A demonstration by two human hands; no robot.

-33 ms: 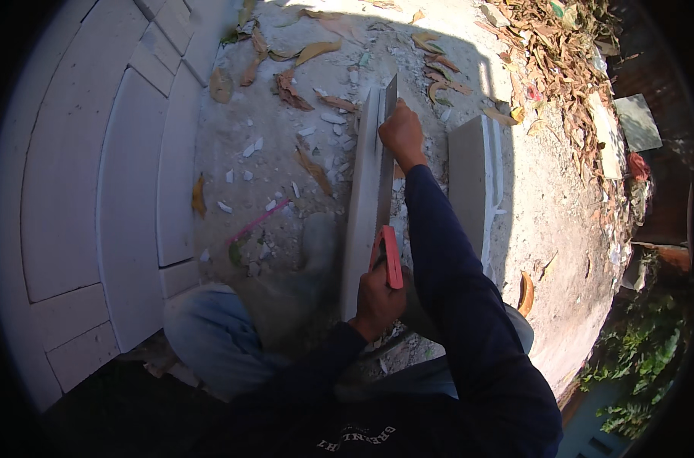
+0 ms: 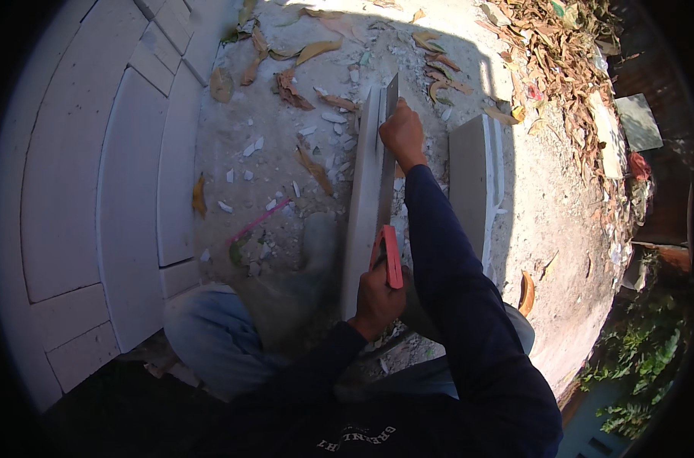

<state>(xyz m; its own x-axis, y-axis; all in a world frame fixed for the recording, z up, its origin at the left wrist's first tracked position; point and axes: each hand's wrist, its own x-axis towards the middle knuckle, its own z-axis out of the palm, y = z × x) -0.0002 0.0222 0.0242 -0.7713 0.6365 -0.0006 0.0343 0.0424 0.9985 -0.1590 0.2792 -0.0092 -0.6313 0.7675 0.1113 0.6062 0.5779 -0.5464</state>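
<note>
A handsaw [image 2: 388,172] lies lengthwise along a long pale block [image 2: 363,206], which stands on the ground in front of me. My left hand [image 2: 379,302] is closed around the saw's red handle [image 2: 391,257] at the near end. Farther off, my right hand [image 2: 402,135] grips the blade close to its tip, with the fingers curled and partly hidden. The blade runs against the block's right side and top edge; its toothed edge cannot be made out clearly.
Another pale block [image 2: 470,179] stands to the right, beside my right forearm. A stacked block wall [image 2: 133,206] rises at the left. White chips, dry leaves [image 2: 314,169] and a pink strip [image 2: 259,221] litter the dusty ground. My knees flank the work.
</note>
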